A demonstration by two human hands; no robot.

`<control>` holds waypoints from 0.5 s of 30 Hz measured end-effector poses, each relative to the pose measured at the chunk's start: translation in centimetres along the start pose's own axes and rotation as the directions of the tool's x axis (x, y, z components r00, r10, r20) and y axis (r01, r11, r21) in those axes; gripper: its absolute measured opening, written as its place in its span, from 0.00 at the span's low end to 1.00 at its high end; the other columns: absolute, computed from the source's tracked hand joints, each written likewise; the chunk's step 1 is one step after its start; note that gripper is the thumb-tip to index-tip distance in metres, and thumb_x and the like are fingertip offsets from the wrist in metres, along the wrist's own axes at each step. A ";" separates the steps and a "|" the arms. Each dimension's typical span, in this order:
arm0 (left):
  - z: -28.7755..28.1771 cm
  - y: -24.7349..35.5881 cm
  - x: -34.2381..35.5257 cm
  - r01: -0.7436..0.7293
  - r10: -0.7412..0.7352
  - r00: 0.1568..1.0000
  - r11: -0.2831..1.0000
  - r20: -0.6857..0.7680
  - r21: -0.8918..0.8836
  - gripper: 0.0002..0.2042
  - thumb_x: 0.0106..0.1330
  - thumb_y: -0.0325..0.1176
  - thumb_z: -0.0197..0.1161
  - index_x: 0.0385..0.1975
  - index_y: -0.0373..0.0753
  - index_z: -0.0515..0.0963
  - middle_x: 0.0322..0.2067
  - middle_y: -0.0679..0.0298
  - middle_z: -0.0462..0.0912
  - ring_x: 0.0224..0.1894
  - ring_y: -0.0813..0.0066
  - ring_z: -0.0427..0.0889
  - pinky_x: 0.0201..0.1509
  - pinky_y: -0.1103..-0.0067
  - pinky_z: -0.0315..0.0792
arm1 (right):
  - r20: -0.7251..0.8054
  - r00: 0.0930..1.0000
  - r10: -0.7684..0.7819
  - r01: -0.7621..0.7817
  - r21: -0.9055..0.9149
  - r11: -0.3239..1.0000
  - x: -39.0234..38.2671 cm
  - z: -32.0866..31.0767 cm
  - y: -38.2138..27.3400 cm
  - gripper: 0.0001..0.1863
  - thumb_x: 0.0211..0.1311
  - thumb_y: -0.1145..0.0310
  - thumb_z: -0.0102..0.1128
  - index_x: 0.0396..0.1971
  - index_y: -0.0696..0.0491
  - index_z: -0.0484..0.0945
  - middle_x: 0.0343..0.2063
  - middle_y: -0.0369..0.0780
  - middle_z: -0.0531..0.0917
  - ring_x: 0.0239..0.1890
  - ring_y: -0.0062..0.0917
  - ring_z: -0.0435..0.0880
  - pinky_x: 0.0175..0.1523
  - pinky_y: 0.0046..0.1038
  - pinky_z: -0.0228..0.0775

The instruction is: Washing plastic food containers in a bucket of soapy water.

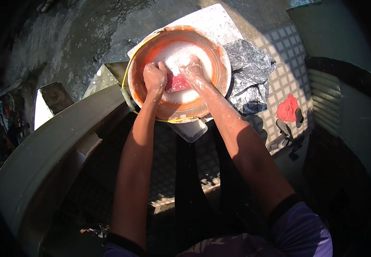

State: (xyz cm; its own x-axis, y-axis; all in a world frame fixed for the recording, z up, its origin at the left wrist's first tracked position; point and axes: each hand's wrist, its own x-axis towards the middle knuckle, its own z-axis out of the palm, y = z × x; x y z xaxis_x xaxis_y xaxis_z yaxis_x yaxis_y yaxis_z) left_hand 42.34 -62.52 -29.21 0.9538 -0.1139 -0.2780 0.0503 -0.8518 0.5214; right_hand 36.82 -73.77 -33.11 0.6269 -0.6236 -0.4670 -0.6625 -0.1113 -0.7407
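Closed left hand (155,77) and right hand (192,69) grip soapy red cloth (178,83) inside round orange plastic tub (223,64).
Likely limp, slippery, water-heavy; best held by opposite edges.

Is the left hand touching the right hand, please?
Apart: the head view shows white suds and a red cloth in the gap between left hand and right hand.

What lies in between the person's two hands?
Between the left hand and right hand, the head view shows a red cloth and white suds.
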 end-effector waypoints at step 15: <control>0.5 -2.4 -0.3 0.003 0.003 0.996 0.998 -0.092 0.064 0.12 0.61 0.37 0.63 0.30 0.30 0.80 0.23 0.59 0.83 0.23 0.74 0.81 0.31 0.75 0.74 | 0.431 0.901 -0.045 0.106 -0.118 0.987 -0.4 -3.3 -2.0 0.25 0.49 0.58 0.65 0.45 0.58 0.77 0.39 0.51 0.82 0.45 0.41 0.81 0.52 0.34 0.71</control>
State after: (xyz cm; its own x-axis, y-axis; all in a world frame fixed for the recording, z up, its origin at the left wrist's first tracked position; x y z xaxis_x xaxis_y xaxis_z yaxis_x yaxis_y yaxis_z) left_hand 41.79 -60.64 -30.76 0.9771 -0.0691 -0.2013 0.0339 -0.8833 0.4675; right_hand 36.56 -75.83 -29.84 0.7714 -0.2232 -0.5959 -0.6363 -0.2671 -0.7237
